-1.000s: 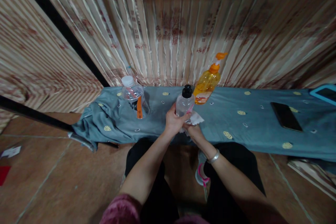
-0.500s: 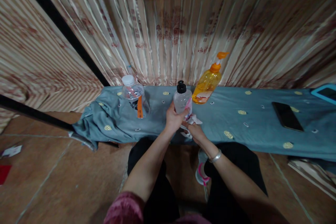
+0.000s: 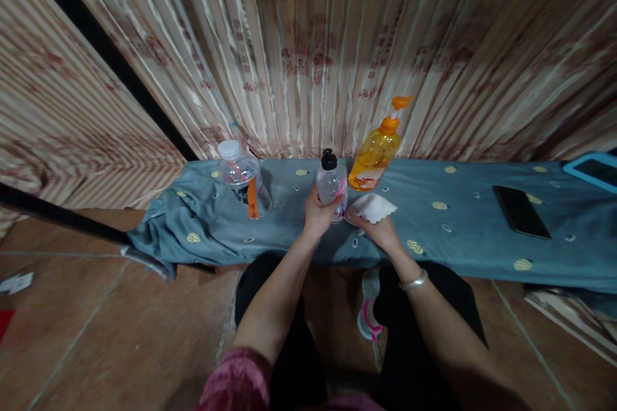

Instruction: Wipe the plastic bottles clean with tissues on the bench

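Note:
My left hand (image 3: pixel 319 213) is wrapped round a small clear bottle (image 3: pixel 330 185) with a black cap and a pink-marked label, held upright over the cloth. In my right hand (image 3: pixel 380 231) is a white tissue (image 3: pixel 372 208), partly draped over the fingers, close to the bottle's right side. Just behind the tissue stands a pump bottle (image 3: pixel 375 157) of yellow-orange liquid with an orange pump top. To the left, a large clear plastic bottle (image 3: pixel 243 181) with a white cap and an orange label strip stands on the cloth.
A grey-blue patterned cloth (image 3: pixel 457 237) covers the narrow bench. On its right lie a black phone (image 3: pixel 520 212) and a blue-framed device (image 3: pixel 592 170). A striped curtain (image 3: pixel 308 64) hangs behind, and a black metal bar (image 3: pixel 106 51) slants down at left.
My right hand has moved right and slightly away from the small bottle with the tissue, which now spreads over the fingers. My left hand keeps its hold on the bottle.

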The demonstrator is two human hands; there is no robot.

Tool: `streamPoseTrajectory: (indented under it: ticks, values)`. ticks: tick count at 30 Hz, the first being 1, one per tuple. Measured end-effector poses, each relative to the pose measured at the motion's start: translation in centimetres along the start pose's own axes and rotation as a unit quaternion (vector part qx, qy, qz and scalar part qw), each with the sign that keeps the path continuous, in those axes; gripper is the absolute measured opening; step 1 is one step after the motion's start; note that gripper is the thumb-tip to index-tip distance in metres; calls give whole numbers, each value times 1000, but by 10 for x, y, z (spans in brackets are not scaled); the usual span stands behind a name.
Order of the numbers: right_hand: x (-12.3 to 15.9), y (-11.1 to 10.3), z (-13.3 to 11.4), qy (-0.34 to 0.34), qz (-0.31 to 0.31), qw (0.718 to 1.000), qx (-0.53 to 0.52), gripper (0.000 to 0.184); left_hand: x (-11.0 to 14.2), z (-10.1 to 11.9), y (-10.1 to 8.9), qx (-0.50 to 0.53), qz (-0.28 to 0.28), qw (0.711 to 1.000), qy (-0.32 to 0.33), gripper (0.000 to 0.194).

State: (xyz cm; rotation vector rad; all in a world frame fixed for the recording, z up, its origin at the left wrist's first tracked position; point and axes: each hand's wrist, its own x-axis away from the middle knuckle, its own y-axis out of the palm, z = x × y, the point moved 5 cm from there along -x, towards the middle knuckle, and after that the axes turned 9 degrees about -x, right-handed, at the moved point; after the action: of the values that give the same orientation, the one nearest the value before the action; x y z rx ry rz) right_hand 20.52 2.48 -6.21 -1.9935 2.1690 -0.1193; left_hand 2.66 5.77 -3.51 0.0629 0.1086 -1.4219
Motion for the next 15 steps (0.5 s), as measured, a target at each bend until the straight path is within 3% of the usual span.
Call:
streamPoseTrajectory:
  ticks: [5, 8, 10, 15]
  values:
    - [3, 3, -5, -48, 4, 998, 39, 51, 2, -7, 22, -30, -42, 999, -2, 35]
    - [-1, 7, -10, -126, 7, 989, 75, 60, 4, -10, 33, -43, -78, 996, -5, 39]
    - [-5, 8, -10, -166, 8, 982, 95, 55, 3, -10, 38, -52, -95, 994, -2, 42]
    - [-11, 2, 5, -178, 44, 975, 126, 42, -1, -12, 52, -63, -124, 990, -3, 48]
